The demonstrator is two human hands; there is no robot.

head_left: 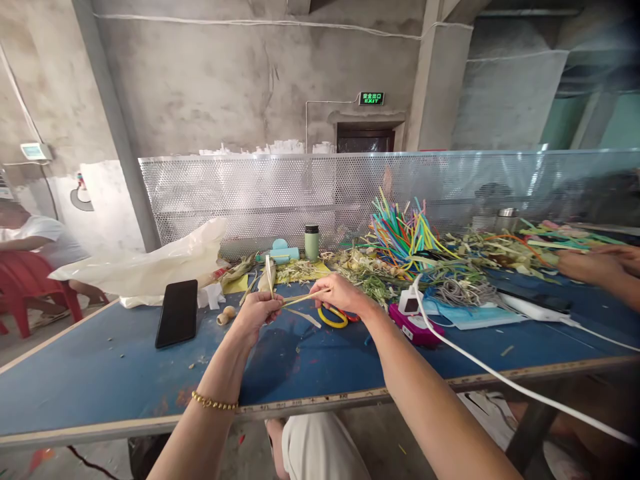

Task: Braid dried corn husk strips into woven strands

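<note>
Pinching pale strips (271, 275) above the blue table (100, 373), the left hand (260, 312) is closed on them, and the right hand (340, 293) at its 3 o'clock nips one strip's end (yellow scissors (334, 319) lie at its 6 o'clock). Seemingly a folding step; further bending needs steady tension.

Black phone (176, 313), green flask (311, 242), yellow-handled scissors (334, 318), coloured straws (400, 230), white plastic bag (150, 263), blue table (100, 373)

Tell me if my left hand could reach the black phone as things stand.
Probably yes: the black phone lies flat on the table just left of the left hand, only a small scrap between them, though that hand is pinching pale strips.
</note>
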